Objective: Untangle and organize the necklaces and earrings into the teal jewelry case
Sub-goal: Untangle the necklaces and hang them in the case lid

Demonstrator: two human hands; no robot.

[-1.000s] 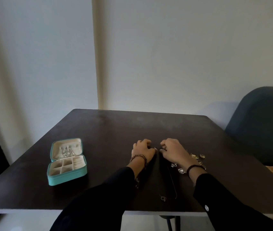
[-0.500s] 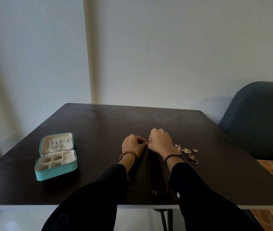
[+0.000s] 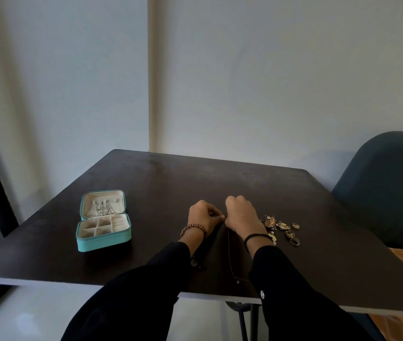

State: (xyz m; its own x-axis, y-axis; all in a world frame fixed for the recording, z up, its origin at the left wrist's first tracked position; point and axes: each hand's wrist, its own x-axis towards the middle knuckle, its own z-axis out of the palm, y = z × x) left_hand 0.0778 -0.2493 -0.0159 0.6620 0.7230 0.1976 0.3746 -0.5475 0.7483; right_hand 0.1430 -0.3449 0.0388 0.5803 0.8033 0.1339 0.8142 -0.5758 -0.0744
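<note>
Necklace end held between both hands
The necklace [image 3: 230, 254] is pinched at its top by curled fingers of the left hand [image 3: 204, 215] and the right hand [image 3: 241, 214], its chain lying toward the near edge of the table [image 3: 195, 173]; small, gentle pulls are advised. The open teal jewelry case [image 3: 103, 221] stands well apart.

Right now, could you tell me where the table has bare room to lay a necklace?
Bare table lies between the teal jewelry case and the left hand, and across the far half behind both hands. Crowded: earrings and rings beside the right hand; the necklace trails from the hands toward the near edge.
</note>
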